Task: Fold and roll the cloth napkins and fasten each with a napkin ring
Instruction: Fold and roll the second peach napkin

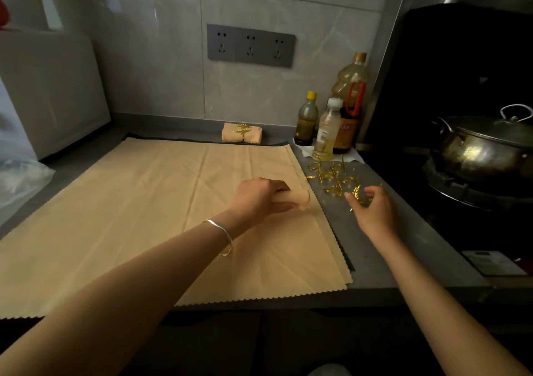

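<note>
The person's left hand [259,197] lay over the right part of the spread napkins [129,217], its fingers curled round a rolled napkin [301,198] whose end stuck out to the right, past the fingertips. The roll sat on the flat cloth, near its right edge. A silver bracelet [226,235] circled that wrist.

The right hand [372,211] hovered over the grey counter [369,251] just beside the cloth, fingers loosely bent around a gold leaf napkin ring [357,194]. Motion blur hid whether thumb and fingers actually pinched the ring or only touched it. The ring lay near the roll's free end, between the two hands.

More gold rings [331,173] sat in a loose heap beyond the right hand. A finished napkin [241,134], already ringed, rested against the back wall. Three bottles [326,130] stood behind the heap, and a lidded pot [481,148] sat on the stove at far right.
</note>
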Available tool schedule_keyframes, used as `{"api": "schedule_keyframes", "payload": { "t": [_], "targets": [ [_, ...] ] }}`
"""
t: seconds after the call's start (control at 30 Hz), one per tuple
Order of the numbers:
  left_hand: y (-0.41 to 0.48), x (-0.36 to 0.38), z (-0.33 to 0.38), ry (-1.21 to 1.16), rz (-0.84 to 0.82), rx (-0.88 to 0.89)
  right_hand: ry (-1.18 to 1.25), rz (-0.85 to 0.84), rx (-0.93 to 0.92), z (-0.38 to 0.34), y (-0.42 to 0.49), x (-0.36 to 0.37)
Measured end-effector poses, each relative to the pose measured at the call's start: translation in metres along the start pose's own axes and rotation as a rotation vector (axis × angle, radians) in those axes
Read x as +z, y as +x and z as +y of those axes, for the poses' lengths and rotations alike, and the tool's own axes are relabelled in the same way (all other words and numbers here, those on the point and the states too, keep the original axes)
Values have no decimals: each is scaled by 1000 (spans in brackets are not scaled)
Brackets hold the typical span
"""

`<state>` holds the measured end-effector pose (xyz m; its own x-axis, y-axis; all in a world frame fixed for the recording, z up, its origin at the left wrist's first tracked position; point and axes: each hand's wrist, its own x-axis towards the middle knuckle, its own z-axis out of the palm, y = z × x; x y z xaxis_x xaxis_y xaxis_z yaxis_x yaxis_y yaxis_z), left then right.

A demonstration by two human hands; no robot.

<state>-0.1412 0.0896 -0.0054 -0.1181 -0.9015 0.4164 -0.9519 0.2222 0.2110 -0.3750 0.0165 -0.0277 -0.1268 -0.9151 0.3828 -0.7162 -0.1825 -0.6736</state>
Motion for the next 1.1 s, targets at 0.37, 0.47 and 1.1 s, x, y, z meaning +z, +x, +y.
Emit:
{"api": "schedule_keyframes", "payload": {
  "t": [0.37, 0.47, 1.1],
  "targets": [
    [7, -3, -22, -73, 52, -99, 396, -242, -90, -30, 4, 11],
    [3, -11, -49, -87, 127, -174, 549, -443, -142, -73, 0, 25],
    [2, -24, -87, -100, 110, -142, 979, -548, -45, -116, -3, 99]
  ]
}}
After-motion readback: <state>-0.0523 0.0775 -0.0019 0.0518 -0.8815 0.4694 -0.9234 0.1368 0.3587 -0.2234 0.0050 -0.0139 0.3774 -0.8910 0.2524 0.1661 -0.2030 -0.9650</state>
